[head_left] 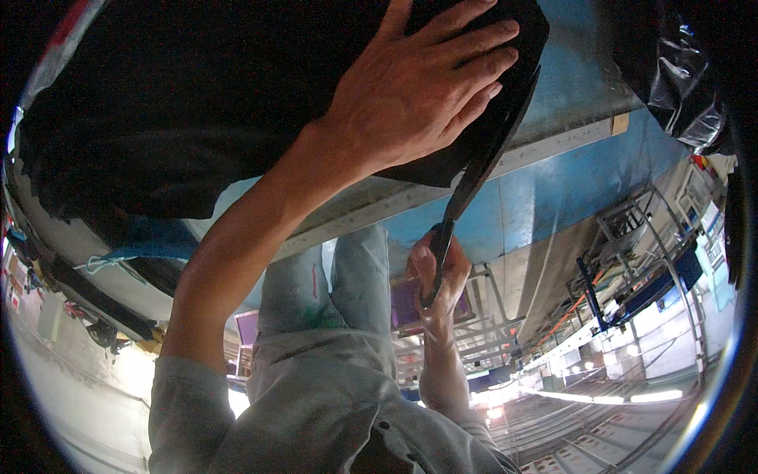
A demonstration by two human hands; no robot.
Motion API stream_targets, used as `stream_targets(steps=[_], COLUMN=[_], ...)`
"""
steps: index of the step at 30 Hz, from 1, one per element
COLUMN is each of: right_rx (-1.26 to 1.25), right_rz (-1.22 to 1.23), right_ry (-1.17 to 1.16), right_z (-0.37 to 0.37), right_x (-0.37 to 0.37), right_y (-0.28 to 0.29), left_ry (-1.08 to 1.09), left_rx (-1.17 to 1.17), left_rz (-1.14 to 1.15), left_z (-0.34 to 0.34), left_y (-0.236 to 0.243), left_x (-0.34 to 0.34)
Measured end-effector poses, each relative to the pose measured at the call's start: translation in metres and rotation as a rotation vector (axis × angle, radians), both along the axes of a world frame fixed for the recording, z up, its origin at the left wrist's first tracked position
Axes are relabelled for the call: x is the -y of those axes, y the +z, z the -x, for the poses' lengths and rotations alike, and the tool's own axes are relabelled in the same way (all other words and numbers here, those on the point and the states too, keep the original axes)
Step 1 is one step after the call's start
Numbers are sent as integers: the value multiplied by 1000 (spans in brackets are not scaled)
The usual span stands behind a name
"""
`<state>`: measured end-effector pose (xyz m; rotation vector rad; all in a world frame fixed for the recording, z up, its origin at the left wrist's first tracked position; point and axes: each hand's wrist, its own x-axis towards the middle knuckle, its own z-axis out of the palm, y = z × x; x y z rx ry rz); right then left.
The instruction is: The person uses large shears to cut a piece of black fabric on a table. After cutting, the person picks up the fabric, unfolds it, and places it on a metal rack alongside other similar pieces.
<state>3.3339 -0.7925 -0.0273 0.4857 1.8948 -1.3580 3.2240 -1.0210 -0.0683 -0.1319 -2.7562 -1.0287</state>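
Note:
A broad sheet of black fabric [181, 103] spreads over the work table, its pile reaching from the left side to the upper middle. Flat on the fabric near its right edge rests my left hand [430, 87], fingers stretched out and slightly apart. My right hand [444, 272] is closed around the handles of long dark scissors [472, 178], below the table's near edge. The blades slant up and to the right along the fabric's right edge. Whether fabric lies between them is too dark to tell.
The blue table top [580, 63] has a pale metal strip [553, 147] along it, with a small tan piece [620, 124] at its end. Shiny black plastic [685, 79] hangs at the upper right. A metal rack [659, 237] stands on the right. Blue cloth [154, 237] lies at left.

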Motion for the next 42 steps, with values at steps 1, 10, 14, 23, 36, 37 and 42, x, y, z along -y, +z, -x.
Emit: stream_targets(steps=[1, 10, 14, 23, 36, 37, 42], right_rx=[-16, 75, 78, 118, 112, 113, 106], right_rz=[-21, 198, 154, 101, 148, 147, 196], right_ry=[13, -62, -54, 12, 59, 59, -31], right_z=[-1, 7, 10, 18, 22, 23, 26], right_x=[-1, -8, -13, -18, -27, -27, -19], right_y=[-1, 0, 2, -4, -9, -8, 0], left_ry=[2, 531, 998, 1186, 1275, 1258, 1133], left_rx=[1, 25, 620, 828, 816, 817, 862], left_rz=[-25, -707, -1493, -2105, -2228, -2235, -2333], left_z=[0, -52, -146, -110, -95, -94, -96], left_y=[-1, 28, 43, 30, 18, 19, 26], left_x=[1, -13, -73, -115, -125, -125, -122])
